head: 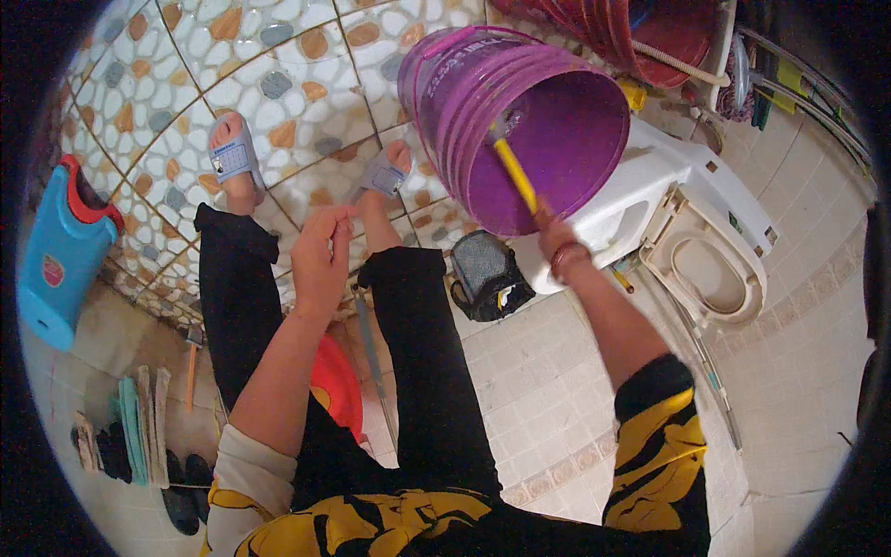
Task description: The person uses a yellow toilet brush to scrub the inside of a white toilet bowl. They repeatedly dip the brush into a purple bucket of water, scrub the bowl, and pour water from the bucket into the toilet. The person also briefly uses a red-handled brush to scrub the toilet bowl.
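Note:
My right hand (560,244) grips the end of a yellow-handled brush (516,174). Its head reaches inside a large purple plastic bucket (445,111) and is hard to make out against the wall there. The bucket lies tilted, its wide mouth turned towards me, with ridges below the rim and a pink handle on the far side. Over the floor between my knees, my left hand (321,261) hangs with its fingers curled in; nothing shows in it. Pebble-pattern tiles (292,90), wet in places, lie under my slippers (237,157).
White toilet parts and a loose seat (703,271) are at right. A dark bag (487,275) stands below the bucket. A red tub (668,42) is at top right, a blue plastic stool (66,257) at left. A red basin (337,390) shows behind my legs. Cloths (143,425) hang lower left.

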{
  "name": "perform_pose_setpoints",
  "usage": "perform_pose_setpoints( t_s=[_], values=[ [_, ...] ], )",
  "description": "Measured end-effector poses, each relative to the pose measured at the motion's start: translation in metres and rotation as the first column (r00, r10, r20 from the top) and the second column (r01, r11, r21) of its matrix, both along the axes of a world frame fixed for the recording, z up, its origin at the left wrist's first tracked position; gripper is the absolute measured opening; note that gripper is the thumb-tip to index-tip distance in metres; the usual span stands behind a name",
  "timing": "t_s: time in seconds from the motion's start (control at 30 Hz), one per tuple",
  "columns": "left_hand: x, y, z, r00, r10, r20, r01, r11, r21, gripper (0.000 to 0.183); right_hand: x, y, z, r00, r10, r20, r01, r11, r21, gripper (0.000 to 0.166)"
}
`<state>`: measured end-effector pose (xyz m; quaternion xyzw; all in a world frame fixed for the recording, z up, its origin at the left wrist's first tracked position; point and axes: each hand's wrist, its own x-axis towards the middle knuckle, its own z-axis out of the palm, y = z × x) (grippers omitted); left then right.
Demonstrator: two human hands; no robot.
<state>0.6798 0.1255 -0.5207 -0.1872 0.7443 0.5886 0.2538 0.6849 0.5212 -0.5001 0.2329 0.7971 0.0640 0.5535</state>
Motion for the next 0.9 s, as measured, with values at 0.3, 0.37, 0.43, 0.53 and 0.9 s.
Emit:
perform_pose_setpoints(
  t_s=[0.3, 0.37, 0.43, 0.53, 0.9],
  values=[
    [0.001, 0.004, 0.002, 0.998, -0.038, -0.052, 0.037, 0.999, -0.03, 0.016, -0.08, 0.001, 0.023, 0.98, 0.188, 0.064, -0.19, 0.981, 0.037, 0.047],
    [0.003, 0.001, -0.001, 0.999, -0.023, -0.031, 0.023, 1.0, -0.01, 0.016, -0.081, -0.015, 0.025, 0.993, 0.088, 0.074, -0.099, 0.984, 0.15, 0.048],
    [0.01, 0.002, -0.004, 0.999, 0.005, -0.044, -0.004, 1.0, 0.02, 0.016, -0.04, -0.008, 0.027, 0.999, 0.045, 0.017, -0.046, 0.998, 0.044, 0.044],
    [0.011, 0.001, -0.002, 0.999, 0.037, -0.016, -0.037, 0.999, 0.022, 0.016, -0.008, -0.035, 0.054, 0.96, 0.12, 0.252, -0.14, 0.988, 0.06, 0.044],
    [-0.002, -0.012, 0.001, 0.992, 0.04, -0.117, -0.04, 0.999, 0.004, 0.014, -0.083, 0.011, 0.039, 0.849, 0.481, 0.22, -0.521, 0.831, 0.194, 0.045]
  ],
)
